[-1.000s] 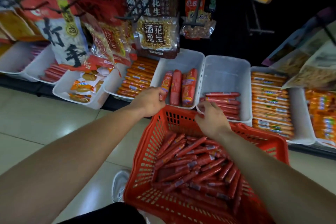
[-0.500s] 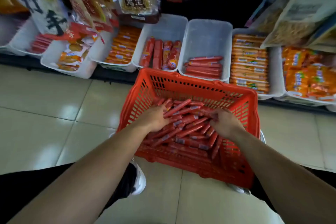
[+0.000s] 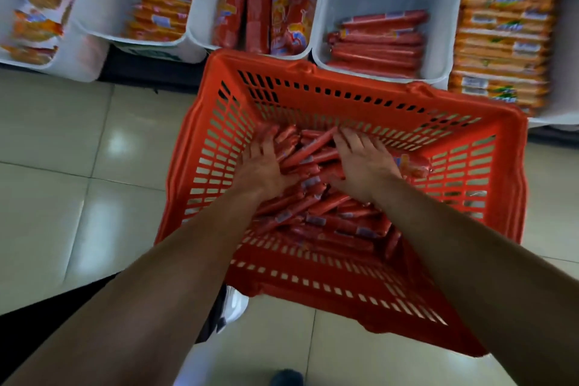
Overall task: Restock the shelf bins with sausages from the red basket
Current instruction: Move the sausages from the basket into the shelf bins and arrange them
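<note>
Basket: red basket on floor, just in front of shelf bins.
Sausages: thin sausages piled in basket.
L hand: flat on pile, grip released.
R hand: same, fingers spread.
Bin ahead: white bin w/ few similar sausages.

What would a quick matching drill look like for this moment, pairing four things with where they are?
Things:
1. left hand
2. red basket
3. thick sausages
4. white shoe

Places:
A. on the tiled floor below the bins
B. standing in a white bin
C. on the loose sausages, left side of the basket
D. under the basket's near edge

Pairs: 1-C, 2-A, 3-B, 4-D
</note>
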Demonstrator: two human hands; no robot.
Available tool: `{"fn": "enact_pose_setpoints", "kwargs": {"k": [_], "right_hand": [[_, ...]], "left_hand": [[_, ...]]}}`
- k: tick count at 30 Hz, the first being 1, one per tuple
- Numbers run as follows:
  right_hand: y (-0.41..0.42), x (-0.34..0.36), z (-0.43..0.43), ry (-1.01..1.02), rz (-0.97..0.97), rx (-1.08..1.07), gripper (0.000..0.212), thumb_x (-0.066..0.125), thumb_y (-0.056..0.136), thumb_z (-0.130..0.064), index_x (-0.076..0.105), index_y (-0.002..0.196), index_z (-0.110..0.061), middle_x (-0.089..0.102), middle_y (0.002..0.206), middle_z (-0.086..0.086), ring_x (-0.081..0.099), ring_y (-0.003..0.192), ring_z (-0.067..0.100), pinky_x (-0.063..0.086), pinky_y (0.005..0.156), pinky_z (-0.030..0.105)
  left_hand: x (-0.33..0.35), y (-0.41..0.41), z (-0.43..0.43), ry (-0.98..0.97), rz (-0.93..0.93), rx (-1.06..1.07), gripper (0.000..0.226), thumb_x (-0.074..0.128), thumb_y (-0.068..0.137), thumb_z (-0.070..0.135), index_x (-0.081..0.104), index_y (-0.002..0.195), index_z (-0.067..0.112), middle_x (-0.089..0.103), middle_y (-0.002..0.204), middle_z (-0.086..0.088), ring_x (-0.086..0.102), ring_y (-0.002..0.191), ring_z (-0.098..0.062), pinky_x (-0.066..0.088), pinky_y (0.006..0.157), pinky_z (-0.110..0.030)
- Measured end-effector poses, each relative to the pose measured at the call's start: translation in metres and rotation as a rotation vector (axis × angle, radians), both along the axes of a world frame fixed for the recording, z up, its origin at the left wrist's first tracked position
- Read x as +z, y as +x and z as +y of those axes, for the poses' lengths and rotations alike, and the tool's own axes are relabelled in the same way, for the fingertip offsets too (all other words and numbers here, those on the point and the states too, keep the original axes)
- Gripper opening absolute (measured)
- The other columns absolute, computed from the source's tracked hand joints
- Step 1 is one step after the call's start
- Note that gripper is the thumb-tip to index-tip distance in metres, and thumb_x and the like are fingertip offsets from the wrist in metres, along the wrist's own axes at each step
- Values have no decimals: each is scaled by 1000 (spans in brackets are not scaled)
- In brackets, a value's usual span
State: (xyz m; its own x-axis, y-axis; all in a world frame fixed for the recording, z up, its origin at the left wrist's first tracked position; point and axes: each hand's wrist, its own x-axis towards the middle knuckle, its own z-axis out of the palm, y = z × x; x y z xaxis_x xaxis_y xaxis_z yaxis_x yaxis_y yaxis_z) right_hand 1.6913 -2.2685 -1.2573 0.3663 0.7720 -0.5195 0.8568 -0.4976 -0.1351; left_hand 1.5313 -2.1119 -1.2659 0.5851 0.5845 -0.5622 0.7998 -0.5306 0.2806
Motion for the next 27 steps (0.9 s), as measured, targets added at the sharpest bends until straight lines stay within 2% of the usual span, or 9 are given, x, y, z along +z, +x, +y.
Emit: {"fn": "enact_pose_setpoints", "kwargs": {"k": [3,6,10,12,14,16,18,23,27], "right_hand": [[-5,-12,10,12,-88,-4,107,52,85,-70,1,157,-10,8,160,13,21,143,34,24,113,51],[-9,-14,23,28,-148,-12,103,58,77,-71,20,154,-14,27,145,15,33,130,34,30,107,50],[-8,-11,33,17,-173,14,84,62,73,-71,44,135,-18,38,137,12,38,125,33,31,106,48],[-11,-13,33,41,-118,75,79,61,78,-67,44,135,-16,46,137,9,45,125,31,35,106,45],[-10,-12,34,10,-80,92,86,60,79,-68,36,143,-15,50,139,11,48,126,31,34,107,44],[-3,-10,38,-91,-26,58,98,60,77,-73,29,150,-15,47,142,13,47,130,31,34,108,44],[3,-8,39,-147,68,18,98,62,75,-76,37,145,-12,49,142,14,49,128,31,40,105,42],[-3,-5,21,-121,183,-56,83,59,84,-68,40,139,-9,45,143,20,53,122,36,48,95,42],[-6,-1,-12,-42,274,-201,49,64,88,-53,51,118,-17,62,107,5,61,99,25,44,76,32]], "left_hand": [[-13,4,9,-4,37,9,129,69,58,81,3,156,31,23,159,-15,27,143,-38,27,116,-49],[-15,8,19,-37,56,31,135,74,51,80,9,156,26,29,156,-15,30,141,-35,31,114,-47],[-15,8,22,-71,-4,-27,115,73,57,73,23,150,28,46,146,-9,46,132,-32,41,106,-45],[-15,6,21,-128,3,-71,101,74,67,66,27,148,29,50,142,-7,50,128,-30,42,104,-43],[-14,5,22,-222,-23,-43,94,78,72,56,30,148,27,54,138,-4,53,125,-26,43,103,-39],[-10,2,24,-271,-22,-25,98,82,71,51,30,149,26,54,139,-3,53,125,-24,44,104,-39],[-6,-2,24,-263,7,-71,107,85,66,52,25,151,26,54,140,-5,53,126,-25,44,104,-41],[4,-7,18,-173,47,-138,115,86,66,48,16,155,27,58,135,-8,55,122,-27,46,100,-36],[14,-6,3,-190,47,-125,111,85,64,47,21,153,28,58,132,-6,56,118,-25,47,96,-34]]}}
